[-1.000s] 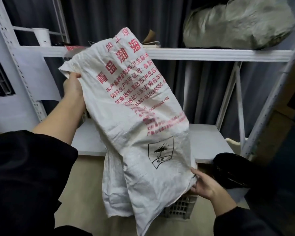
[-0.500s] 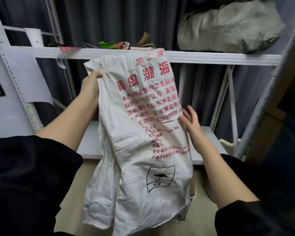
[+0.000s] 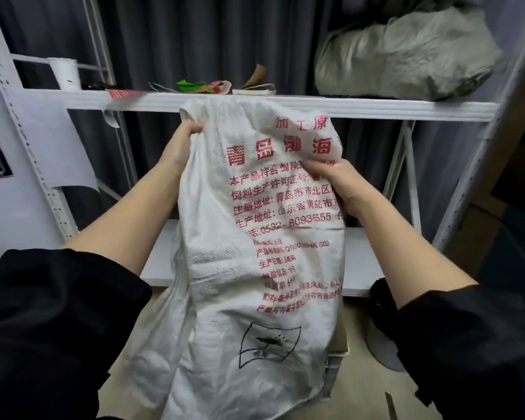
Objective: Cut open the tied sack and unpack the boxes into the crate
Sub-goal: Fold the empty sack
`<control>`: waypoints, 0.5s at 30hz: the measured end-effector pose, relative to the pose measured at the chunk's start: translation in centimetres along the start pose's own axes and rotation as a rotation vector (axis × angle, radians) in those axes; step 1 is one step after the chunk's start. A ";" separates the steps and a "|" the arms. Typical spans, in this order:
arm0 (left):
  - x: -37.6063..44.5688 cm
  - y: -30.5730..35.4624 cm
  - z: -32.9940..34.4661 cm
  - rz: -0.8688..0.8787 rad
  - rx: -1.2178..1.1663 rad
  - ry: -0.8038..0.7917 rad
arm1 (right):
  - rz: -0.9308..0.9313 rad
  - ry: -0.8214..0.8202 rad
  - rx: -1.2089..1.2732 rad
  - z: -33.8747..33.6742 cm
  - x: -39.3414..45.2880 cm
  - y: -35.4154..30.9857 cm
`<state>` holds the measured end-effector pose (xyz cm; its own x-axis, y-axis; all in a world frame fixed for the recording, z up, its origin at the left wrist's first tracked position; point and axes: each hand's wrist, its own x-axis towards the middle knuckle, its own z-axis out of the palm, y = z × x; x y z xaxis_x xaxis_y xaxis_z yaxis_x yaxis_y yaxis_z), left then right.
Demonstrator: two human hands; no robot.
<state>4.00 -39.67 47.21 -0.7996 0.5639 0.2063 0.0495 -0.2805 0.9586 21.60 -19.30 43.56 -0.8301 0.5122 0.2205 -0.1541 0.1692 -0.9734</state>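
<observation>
Head view, and the white woven sack (image 3: 255,268) hangs right in the middle, held up in front of a white metal shelving unit (image 3: 315,109). The left hand (image 3: 179,147) grips the sack's upper left corner, fingers curled into the bunched fabric near the top edge. The right hand (image 3: 343,186) pinches the sack's right edge a little lower, thumb across the printed face, fingers wrapped behind the cloth. Both forearms are bare, black sleeves pushed back near the elbows.

The sack hangs limp and creased, red printed characters on the upper half, a black-outlined umbrella mark (image 3: 269,347) low on the front. Its top reaches the level of the upper shelf; its bottom trails down toward the floor, in front of the lower shelf (image 3: 364,262).

Behind the sack's lower right edge a sliver of something pale and slatted shows (image 3: 335,359); too little is visible to say what it is.

On the upper shelf, far right, lies a bulky grey-green wrapped bundle (image 3: 406,53). Farther left sit a green scrap (image 3: 191,85), a flat book-like item (image 3: 253,90) and a white cylinder (image 3: 64,72). Dark curtains (image 3: 194,40) hang behind.
</observation>
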 end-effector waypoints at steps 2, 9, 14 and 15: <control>-0.3 -0.5 -0.4 0.022 0.040 -0.092 | -0.035 0.139 0.089 0.3 0.2 0.6; -2.0 -6.1 -2.5 -0.216 0.371 -0.439 | -0.147 0.472 0.110 -0.2 1.6 -1.1; -2.9 -8.7 -0.7 -0.185 0.552 -0.568 | -0.147 0.610 0.186 -0.8 2.4 -3.0; -2.8 -9.0 -0.6 -0.141 0.613 -0.543 | -0.157 0.645 0.194 -1.2 2.3 -3.2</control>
<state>5.39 -39.20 37.91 -0.4303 0.9027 -0.0084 0.4131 0.2052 0.8873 20.78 -17.67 47.28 -0.3146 0.9028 0.2932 -0.3893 0.1590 -0.9073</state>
